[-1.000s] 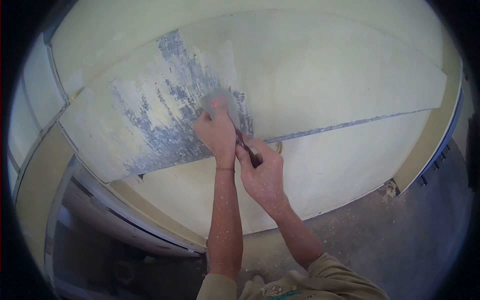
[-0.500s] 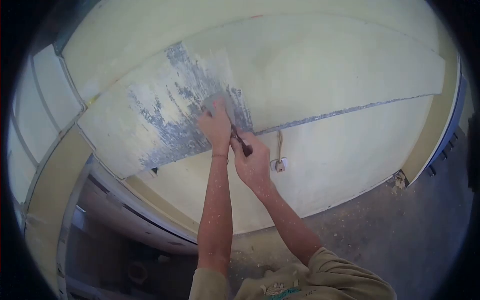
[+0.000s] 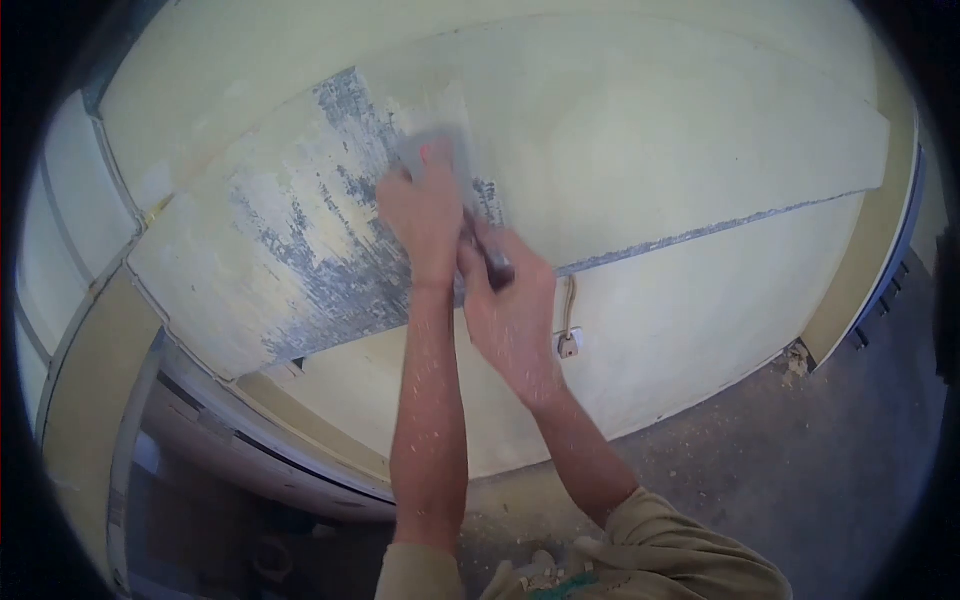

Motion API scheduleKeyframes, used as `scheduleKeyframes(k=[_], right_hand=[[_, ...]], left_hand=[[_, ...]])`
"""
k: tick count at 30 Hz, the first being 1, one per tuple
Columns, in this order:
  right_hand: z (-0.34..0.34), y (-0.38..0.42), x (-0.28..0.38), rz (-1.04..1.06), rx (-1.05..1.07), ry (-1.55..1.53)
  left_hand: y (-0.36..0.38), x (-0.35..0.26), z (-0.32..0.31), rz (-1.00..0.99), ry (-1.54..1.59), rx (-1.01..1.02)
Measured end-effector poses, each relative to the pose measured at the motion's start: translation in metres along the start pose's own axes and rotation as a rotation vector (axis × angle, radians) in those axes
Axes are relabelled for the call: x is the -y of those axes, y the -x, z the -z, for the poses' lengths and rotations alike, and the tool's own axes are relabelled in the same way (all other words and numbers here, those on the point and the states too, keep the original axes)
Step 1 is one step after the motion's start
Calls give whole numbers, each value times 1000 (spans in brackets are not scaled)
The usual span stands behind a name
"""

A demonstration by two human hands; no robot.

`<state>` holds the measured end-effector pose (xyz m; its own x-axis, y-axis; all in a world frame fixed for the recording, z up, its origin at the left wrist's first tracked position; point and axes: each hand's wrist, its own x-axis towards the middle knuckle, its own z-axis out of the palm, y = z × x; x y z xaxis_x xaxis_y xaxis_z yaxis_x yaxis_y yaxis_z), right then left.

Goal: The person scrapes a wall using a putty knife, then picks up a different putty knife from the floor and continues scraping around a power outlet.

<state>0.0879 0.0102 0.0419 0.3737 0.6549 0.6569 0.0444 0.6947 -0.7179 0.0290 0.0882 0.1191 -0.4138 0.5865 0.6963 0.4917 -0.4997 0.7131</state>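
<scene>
A scraper [image 3: 460,150] with a flat grey blade lies against the pale painted panel [image 3: 640,130], slightly blurred by motion. My right hand [image 3: 512,305] is wrapped round its dark handle. Higher up and to the left, my left hand [image 3: 428,225] grips the blade, fingertips pressed on its face near the top. Under and left of the hands spreads a rough patch [image 3: 330,250] where grey shows through the cream paint in streaks. The blade's edge against the panel is too blurred to make out. Pale flecks dot both forearms.
Below the panel's grey lower edge [image 3: 700,233] a wall socket [image 3: 569,344] has a cable running up from it. Paint flakes lie on the grey floor [image 3: 700,470]. A dark recess [image 3: 220,500] opens at lower left. A blue-edged door frame [image 3: 890,270] stands on the right.
Both hands and the scraper have moved up the panel, with my left hand also slightly further left. The view has shifted a little. The grip looks the same.
</scene>
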Motion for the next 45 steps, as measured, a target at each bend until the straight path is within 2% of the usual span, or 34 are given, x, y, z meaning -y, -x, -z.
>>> scheduleKeyframes(k=[2, 4, 7, 9, 10, 11, 12, 15, 16, 18, 21, 22, 24, 25, 27, 28, 30, 32, 33, 35, 37, 41, 43, 45], right_hand=[[-8, -26, 14, 114, -33, -100], [-4, -30, 31, 73, -34, -43], [11, -8, 31, 54, -22, 18], [21, 8, 25, 76, -19, 26], [25, 15, 23, -9, 22, 24], [28, 20, 20, -97, 65, 24], [28, 24, 13, -92, 66, 24], [24, 30, 3, -6, 8, 43], [24, 32, 6, -55, 36, 24], [22, 28, 13, -92, 60, 4], [14, 27, 24, -147, 66, 31], [8, 24, 24, -93, 22, 14], [-4, 1, 33, -8, -28, -30], [-7, -10, 42, 6, -22, -12], [-3, -18, 50, 10, -24, 14], [1, -16, 48, 17, -29, 48], [10, -7, 42, 41, -48, 80], [24, 15, 28, 26, -6, 146], [27, 25, 22, 38, -14, 146], [34, 44, 8, -73, 38, 114], [36, 55, -5, -66, 49, 126], [29, 55, 2, -93, 35, 139], [22, 51, 19, -108, 61, 174], [18, 58, 16, -133, 96, 216]], left_hand=[[-21, -17, -1, -50, -88, -27], [-20, -44, 9, 96, 141, 42], [-11, -7, -2, 47, 58, 19], [7, 28, -14, 42, 35, -83], [16, 25, -9, 33, 44, -88], [25, 24, -4, 110, 117, -48], [33, 24, -1, 190, 184, -7], [36, 32, -6, 152, 342, -17], [38, 31, -3, 146, 344, -19], [35, 28, 1, 258, 267, 72], [24, 18, 11, 217, 267, 152], [22, 17, 11, 239, 253, 155], [-10, -3, 6, 83, 65, 58], [-20, -16, 9, 74, 56, 55], [-23, -37, 14, 176, 75, 92], [-15, -32, 14, 184, 69, 99], [-5, -11, 1, 46, 150, 17], [18, 27, -10, 50, 280, 17], [35, 30, -6, 111, 307, 28], [58, 35, -1, 178, 340, 44], [67, 42, 5, 353, 92, 96], [63, 40, 7, 296, 115, 51], [49, 37, 16, 270, -53, 210], [51, 48, 11, 251, -23, 178]])
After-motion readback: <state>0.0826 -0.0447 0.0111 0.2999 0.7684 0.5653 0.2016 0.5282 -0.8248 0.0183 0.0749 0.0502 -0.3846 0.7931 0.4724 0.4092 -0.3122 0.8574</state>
